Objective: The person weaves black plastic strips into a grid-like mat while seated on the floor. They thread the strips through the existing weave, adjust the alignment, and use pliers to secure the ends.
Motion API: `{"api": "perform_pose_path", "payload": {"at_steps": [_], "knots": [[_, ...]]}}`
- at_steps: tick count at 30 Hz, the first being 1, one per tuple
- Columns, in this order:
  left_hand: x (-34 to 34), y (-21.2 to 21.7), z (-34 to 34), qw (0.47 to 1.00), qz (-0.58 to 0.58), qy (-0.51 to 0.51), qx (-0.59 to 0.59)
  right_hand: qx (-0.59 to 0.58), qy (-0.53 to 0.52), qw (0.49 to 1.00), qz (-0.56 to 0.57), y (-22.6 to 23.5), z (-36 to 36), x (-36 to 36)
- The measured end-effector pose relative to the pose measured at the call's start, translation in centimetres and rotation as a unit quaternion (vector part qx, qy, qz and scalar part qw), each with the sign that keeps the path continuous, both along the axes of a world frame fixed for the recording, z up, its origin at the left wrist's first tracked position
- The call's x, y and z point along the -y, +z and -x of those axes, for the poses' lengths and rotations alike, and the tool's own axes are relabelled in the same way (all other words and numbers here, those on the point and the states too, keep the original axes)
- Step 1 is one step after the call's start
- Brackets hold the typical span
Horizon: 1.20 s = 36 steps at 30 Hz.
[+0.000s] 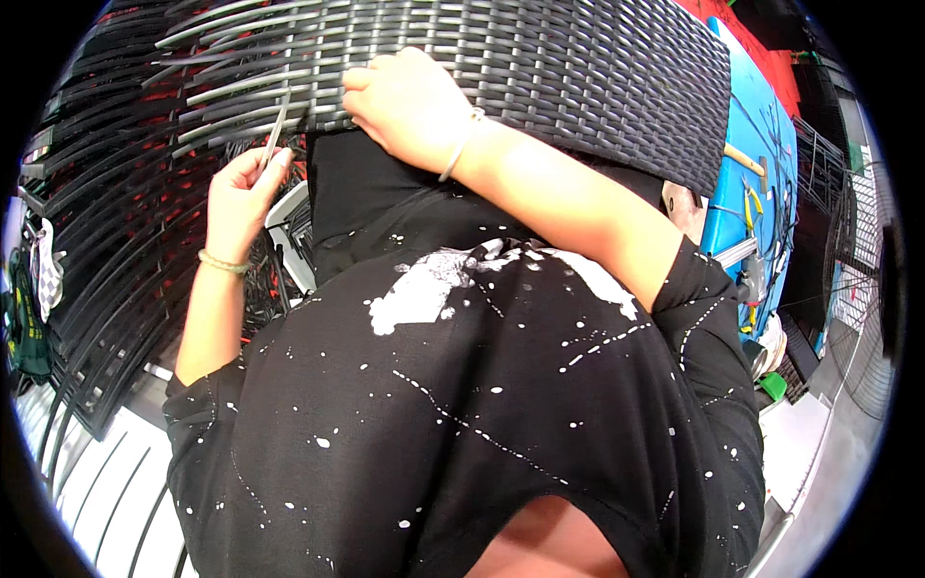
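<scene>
Right hand (pixel 409 101) pressed flat on the stiff dark woven wicker panel (pixel 540 67), left hand (pixel 243 193) pinching a thin springy grey strand (pixel 275 130) near its end, probably light.

Woven panel (pixel 540 67) ahead, hands at its near edge.
Left hand (pixel 241 197) left of right hand (pixel 405 106); blue table (pixel 747 202) far right.
</scene>
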<state>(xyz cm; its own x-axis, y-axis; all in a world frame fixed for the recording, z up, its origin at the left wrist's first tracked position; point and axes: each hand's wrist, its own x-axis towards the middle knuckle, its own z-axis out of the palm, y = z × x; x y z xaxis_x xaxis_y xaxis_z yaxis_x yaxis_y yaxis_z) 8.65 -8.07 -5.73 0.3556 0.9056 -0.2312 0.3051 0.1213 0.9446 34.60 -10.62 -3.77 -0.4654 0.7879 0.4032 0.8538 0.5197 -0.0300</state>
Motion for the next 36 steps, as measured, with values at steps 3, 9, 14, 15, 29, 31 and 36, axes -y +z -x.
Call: {"api": "perform_pose_path", "payload": {"at_steps": [3,9,14,15,29,31,36], "knots": [[1.1,-1.5,-2.0,0.997,0.005,0.059,0.041,-0.057,-0.024,0.998,0.016,-0.9,0.3,0.6],[1.9,-0.8,-4.3,0.993,0.046,0.101,0.042,-0.061,0.007,0.998,-0.009,-0.5,0.1,1.5],[2.1,-0.5,-5.2,0.991,0.060,0.115,0.040,-0.086,-0.011,0.996,0.003,-0.8,0.5,0.6],[2.0,-0.6,-5.2,0.991,0.061,0.117,0.035,-0.094,-0.012,0.996,0.002,-1.0,0.8,0.7],[2.2,-0.1,-5.6,0.982,0.074,0.161,0.057,-0.194,0.003,0.980,0.040,-1.4,0.7,1.9],[2.3,-0.4,-5.4,0.984,0.050,0.163,0.049,-0.189,0.000,0.981,0.037,-1.5,0.8,1.8],[2.6,-0.8,-5.5,0.982,0.031,0.173,0.065,-0.169,-0.008,0.985,0.037,-1.3,1.0,1.7]]}}
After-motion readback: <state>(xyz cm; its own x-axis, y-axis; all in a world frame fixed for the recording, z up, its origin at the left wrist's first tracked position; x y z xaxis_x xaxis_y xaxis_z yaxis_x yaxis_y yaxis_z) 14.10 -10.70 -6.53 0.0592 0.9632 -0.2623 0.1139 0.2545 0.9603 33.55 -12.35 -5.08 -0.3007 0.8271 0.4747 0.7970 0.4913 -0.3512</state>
